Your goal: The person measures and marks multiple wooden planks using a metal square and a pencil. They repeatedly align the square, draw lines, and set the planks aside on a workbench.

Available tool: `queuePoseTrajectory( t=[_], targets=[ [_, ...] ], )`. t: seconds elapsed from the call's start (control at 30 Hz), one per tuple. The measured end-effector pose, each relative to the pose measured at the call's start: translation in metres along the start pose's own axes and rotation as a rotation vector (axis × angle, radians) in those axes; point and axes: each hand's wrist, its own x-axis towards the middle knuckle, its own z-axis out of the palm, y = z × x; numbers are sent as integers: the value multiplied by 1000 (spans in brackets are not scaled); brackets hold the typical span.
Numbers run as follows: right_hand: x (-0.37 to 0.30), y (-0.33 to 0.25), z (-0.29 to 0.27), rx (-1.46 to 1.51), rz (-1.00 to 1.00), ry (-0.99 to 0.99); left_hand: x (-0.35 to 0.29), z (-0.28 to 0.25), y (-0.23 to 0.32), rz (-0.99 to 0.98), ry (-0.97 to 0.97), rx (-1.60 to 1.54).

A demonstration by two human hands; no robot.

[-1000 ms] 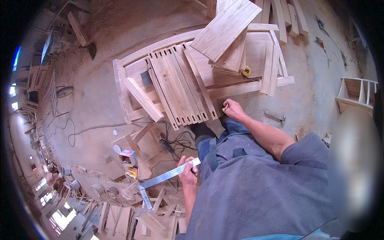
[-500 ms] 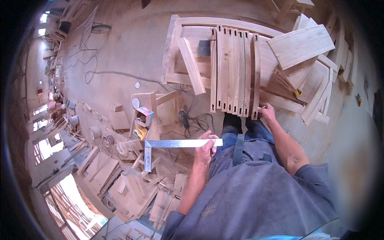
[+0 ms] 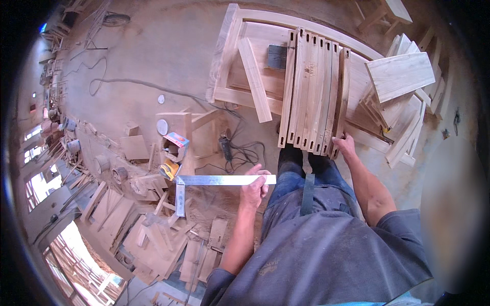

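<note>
1 metal square (image 3: 217,180), 2 hands (image 3: 252,192)

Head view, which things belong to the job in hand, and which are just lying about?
Seemingly in use:
metal try square, in the left hand
mortised wooden rails, right hand at the rightmost
panelled wooden frame, beneath the rails

Probably just lying about:
corded power tool
small box
white disc

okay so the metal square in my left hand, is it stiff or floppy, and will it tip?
The square looks stiff: its long blade runs straight beyond your left hand. Held near one end, it probably tips toward its short leg.
</note>
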Motion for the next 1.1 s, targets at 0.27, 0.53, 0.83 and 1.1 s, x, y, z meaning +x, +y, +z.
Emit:
queuePoseTrajectory(
  t=[0.27, 0.53, 0.83, 1.1],
  targets=[
    [-5, -19, 17, -21, 69, -23, 15, -21, 7, -11, 17, -20],
    [-22, -15, 32, 214, -28, 5, 11, -19, 13, -12, 57, 60],
    [-32, -34, 12, -200, 69, 152, 4, 25, -21, -76, 87, 106],
    [-43, -19, -16, -88, 72, 119, 9, 81, -34, -128, -18, 209]
  ],
)
